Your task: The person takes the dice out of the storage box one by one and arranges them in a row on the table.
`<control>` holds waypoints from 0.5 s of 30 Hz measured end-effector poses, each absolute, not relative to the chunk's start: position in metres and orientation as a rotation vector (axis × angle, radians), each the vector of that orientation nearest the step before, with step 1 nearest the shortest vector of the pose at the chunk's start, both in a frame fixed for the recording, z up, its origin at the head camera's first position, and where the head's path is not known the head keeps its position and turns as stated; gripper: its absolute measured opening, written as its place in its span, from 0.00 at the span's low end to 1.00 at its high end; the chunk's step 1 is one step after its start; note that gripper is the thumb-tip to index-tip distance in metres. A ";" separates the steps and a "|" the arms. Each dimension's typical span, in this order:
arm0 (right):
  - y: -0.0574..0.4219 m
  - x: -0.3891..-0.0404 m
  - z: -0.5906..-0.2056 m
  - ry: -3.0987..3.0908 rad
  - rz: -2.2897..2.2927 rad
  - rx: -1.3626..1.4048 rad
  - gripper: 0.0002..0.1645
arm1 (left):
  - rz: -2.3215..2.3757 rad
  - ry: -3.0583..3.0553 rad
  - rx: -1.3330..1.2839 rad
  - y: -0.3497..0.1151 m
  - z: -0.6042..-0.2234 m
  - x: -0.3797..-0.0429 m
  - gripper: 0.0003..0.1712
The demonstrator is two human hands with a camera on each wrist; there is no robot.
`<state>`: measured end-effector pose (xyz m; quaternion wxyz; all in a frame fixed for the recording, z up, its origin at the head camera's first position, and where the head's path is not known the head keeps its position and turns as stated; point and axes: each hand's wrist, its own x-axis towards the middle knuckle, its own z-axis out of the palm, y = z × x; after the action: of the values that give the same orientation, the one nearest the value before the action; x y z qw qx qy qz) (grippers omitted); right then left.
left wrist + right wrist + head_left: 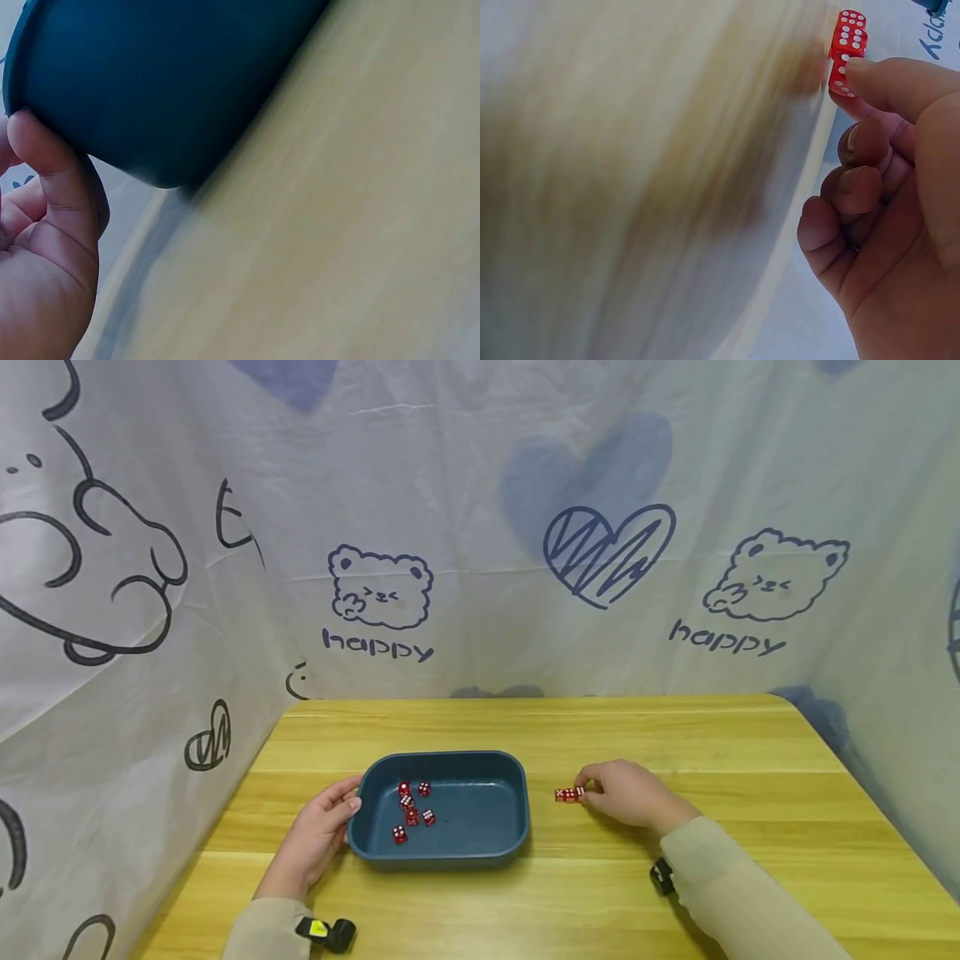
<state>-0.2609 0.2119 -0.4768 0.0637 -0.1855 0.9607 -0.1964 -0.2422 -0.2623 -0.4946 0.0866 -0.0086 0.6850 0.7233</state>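
A dark teal rectangular tray sits on the table, with several red dice loose in its left half. My left hand grips the tray's left end by the rim. The left wrist view shows the thumb against the tray's outer wall. To the right of the tray, a short row of red dice stands on the table. My right hand pinches the die at the row's right end between thumb and index finger. Its other fingers are curled in, and part of that die is hidden.
The wood-grain table reaches back to a pale cloth printed with hearts and bears. The same cloth hangs along both sides. A small black camera is strapped to the left wrist, another to the right.
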 end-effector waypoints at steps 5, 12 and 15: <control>0.213 -0.261 -0.478 2.898 -0.598 -0.564 0.08 | 2.144 2.059 -0.023 -0.262 -0.494 -0.242 0.28; 0.214 -0.261 -0.480 2.890 -0.599 -0.575 0.08 | 2.148 2.054 -0.059 -0.262 -0.494 -0.242 0.28; 0.214 -0.262 -0.480 2.887 -0.602 -0.569 0.09 | 2.145 2.056 -0.060 -0.262 -0.494 -0.242 0.28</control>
<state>-0.2616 0.2138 -0.4803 0.0692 -0.1890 0.9589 -0.2001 -0.2418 -0.2617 -0.4936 0.0847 -0.0201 0.6893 0.7192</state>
